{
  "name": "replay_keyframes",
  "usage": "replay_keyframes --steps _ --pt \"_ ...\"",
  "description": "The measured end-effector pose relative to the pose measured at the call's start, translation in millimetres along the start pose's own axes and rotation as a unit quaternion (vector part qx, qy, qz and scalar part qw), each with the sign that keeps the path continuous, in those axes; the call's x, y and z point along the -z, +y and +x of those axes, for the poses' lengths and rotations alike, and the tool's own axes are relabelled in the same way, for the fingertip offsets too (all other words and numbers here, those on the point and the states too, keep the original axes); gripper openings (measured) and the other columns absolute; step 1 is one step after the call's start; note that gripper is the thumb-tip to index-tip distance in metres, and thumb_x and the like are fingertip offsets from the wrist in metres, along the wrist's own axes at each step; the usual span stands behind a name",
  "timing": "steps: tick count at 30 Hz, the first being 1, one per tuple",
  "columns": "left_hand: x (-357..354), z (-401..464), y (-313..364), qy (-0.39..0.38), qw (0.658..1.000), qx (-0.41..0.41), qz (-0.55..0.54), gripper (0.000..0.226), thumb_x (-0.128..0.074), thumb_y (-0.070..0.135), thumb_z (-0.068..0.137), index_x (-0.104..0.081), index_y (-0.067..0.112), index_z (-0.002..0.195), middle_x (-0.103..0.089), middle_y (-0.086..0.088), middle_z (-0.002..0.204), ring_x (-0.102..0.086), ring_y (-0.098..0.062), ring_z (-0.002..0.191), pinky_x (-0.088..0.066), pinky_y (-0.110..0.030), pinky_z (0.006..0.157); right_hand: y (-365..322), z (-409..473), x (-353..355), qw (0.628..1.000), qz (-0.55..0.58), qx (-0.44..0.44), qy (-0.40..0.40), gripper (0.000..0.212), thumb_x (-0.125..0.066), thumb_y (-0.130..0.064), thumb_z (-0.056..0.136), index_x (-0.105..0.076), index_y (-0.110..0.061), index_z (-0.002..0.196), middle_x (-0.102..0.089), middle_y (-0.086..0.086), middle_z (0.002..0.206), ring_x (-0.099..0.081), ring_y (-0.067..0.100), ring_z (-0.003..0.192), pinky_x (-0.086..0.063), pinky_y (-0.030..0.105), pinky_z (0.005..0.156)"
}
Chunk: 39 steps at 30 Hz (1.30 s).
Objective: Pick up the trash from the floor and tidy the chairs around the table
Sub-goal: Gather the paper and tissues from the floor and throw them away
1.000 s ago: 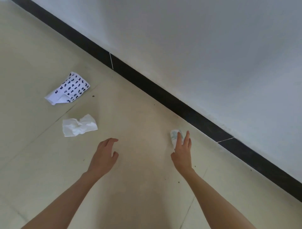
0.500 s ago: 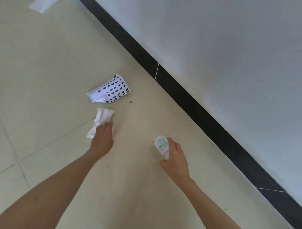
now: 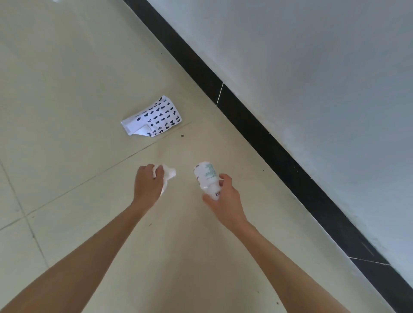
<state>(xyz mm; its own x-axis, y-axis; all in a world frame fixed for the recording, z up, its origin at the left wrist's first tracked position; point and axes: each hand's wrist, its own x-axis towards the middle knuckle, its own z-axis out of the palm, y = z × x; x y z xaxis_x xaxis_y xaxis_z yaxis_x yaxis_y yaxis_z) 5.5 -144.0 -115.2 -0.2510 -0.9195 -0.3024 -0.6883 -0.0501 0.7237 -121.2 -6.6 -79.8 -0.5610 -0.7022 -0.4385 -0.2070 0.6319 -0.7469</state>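
Note:
My left hand is closed around a crumpled white tissue, lifted just above the cream tiled floor. My right hand grips a small white bottle with pale green print, held tilted with its base pointing away from me. A folded white paper with black marks lies flat on the floor beyond both hands, apart from them. No chairs or table show in this view.
A white wall with a black skirting board runs diagonally along the right. A small dark speck lies near the printed paper. Another white scrap peeks in at the top left edge.
My left hand reached the tissue, closed on it and lifted it. My right hand picked the bottle up off the floor by the skirting. The view swung left along the wall.

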Motion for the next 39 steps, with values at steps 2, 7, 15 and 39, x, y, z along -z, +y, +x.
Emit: replay_keyframes --steps 2,7,15,39 --pt "10 -4 22 -0.095 0.95 0.138 -0.263 0.025 -0.045 0.03 0.093 -0.05 0.008 0.102 -0.055 -0.019 0.107 -0.051 -0.025 0.089 -0.044 -0.033 0.075 -34 7 2 0.999 0.027 0.021 -0.007 0.052 -0.064 -0.023 0.082 -0.035 -0.011 0.124 -0.057 0.001 0.103 -0.057 0.014 0.073 -0.046 0.022 0.058" --pt "66 -13 64 -0.278 0.839 0.1 -0.458 0.054 -0.06 0.05 0.076 -0.054 0.013 0.114 -0.069 -0.003 0.096 -0.068 -0.016 0.082 -0.054 -0.028 0.066 -130 7 -17 0.995 0.035 0.085 -0.04 0.044 -0.063 -0.028 0.083 -0.041 -0.01 0.116 -0.059 0.003 0.099 -0.06 0.017 0.073 -0.049 0.022 0.055" --pt "150 21 52 -0.147 0.873 0.174 -0.432 0.029 -0.069 0.01 0.074 -0.056 0.004 0.1 -0.057 -0.011 0.073 -0.058 -0.017 0.047 -0.048 -0.023 0.042 -187 25 -17 0.918 -0.237 0.266 -0.175 0.059 -0.053 -0.02 0.086 -0.031 -0.015 0.14 -0.034 0.003 0.148 -0.028 0.019 0.135 -0.026 0.03 0.108" --pt "111 177 -5 -0.086 0.918 0.227 -0.313 0.052 -0.069 0.044 0.064 -0.062 0.007 0.101 -0.065 -0.004 0.075 -0.061 -0.018 0.059 -0.047 -0.023 0.048 -162 263 -100 0.736 -0.563 0.314 -0.208 0.085 -0.08 -0.035 0.064 -0.037 -0.018 0.135 -0.008 0.014 0.155 0.001 0.041 0.141 0.0 0.056 0.113"
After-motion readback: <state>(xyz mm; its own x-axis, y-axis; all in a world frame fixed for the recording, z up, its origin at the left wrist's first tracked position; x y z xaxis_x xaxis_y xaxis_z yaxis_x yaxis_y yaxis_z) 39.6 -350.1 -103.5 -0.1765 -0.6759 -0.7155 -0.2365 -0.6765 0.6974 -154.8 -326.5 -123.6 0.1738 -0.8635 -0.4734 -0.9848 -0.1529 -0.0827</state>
